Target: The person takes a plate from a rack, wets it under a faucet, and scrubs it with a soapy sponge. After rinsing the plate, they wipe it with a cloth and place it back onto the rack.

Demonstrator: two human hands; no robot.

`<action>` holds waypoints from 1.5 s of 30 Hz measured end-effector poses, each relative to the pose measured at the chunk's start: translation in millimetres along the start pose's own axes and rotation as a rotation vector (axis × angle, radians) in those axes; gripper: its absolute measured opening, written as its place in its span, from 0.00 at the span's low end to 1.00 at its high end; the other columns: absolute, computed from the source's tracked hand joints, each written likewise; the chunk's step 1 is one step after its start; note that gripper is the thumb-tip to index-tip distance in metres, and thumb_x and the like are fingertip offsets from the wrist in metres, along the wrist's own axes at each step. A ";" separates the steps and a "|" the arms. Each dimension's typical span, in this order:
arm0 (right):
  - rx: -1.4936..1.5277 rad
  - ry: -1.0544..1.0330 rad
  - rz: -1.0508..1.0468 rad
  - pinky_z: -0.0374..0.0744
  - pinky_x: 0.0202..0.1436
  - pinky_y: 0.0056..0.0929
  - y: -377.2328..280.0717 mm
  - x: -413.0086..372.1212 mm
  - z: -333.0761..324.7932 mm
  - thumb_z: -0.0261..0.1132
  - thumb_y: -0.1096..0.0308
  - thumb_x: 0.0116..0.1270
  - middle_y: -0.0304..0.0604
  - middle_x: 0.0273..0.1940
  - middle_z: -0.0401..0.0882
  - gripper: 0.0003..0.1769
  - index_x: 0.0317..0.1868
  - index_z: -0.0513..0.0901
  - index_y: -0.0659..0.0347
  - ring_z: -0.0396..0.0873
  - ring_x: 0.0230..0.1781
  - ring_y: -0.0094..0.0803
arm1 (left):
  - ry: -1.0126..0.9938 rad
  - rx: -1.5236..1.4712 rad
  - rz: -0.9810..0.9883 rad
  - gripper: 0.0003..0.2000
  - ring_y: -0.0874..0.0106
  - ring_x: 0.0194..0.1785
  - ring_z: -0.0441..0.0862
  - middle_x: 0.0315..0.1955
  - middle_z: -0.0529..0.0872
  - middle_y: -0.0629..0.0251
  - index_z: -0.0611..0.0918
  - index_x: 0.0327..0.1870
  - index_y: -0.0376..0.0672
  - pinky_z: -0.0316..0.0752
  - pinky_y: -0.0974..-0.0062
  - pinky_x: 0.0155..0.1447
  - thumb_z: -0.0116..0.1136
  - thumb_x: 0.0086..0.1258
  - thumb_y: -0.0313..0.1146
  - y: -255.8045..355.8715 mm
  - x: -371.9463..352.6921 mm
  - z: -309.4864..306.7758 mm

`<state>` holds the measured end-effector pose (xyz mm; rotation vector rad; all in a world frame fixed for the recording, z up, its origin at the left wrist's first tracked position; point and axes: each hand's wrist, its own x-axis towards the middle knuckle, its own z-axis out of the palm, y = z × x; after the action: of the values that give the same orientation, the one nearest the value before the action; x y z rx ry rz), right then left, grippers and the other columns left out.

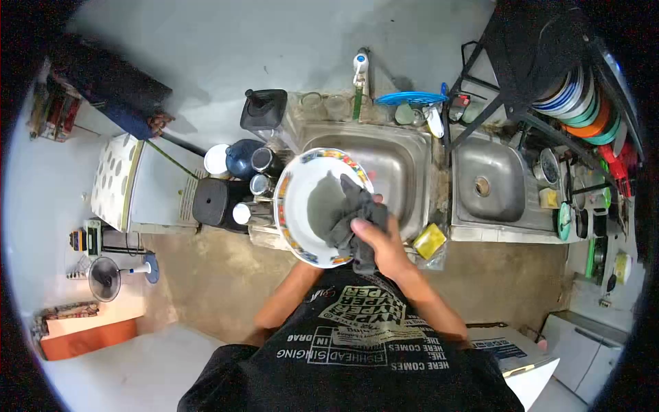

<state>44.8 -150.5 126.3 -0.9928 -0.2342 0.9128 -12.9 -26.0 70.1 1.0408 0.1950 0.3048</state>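
Note:
A white plate (294, 213) with a colourful patterned rim is tilted up in front of my chest, over the sink's near left side. My left hand (307, 270) supports it from below at the near edge; its fingers are hidden behind the plate. My right hand (379, 242) is closed around a dark grey cloth (355, 213), pressed against the plate's inner right side. A greyish patch, perhaps a shadow, shows beside the cloth on the plate's inner face.
Behind the plate lies a steel sink (405, 141) with a tap (360, 65). A second basin (489, 182) is on the right, under a dish rack (570, 110). Jars (262, 184) stand left. A yellow sponge (430, 241) rests at the front edge. Another person's hand (160, 124) shows upper left.

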 end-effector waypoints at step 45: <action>-1.436 -0.464 -0.715 0.59 0.68 0.46 0.2 19.2 0.3 0.53 0.54 0.69 0.54 0.57 0.74 0.21 0.50 0.80 0.61 0.67 0.61 0.52 | 0.002 0.100 0.001 0.25 0.61 0.62 0.70 0.60 0.72 0.57 0.66 0.66 0.39 0.62 0.63 0.69 0.49 0.71 0.39 -38.2 -14.8 -38.7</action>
<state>56.5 -135.9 122.1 -1.7715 -1.6835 0.1628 -32.6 -17.4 18.0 1.1393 0.2134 0.2996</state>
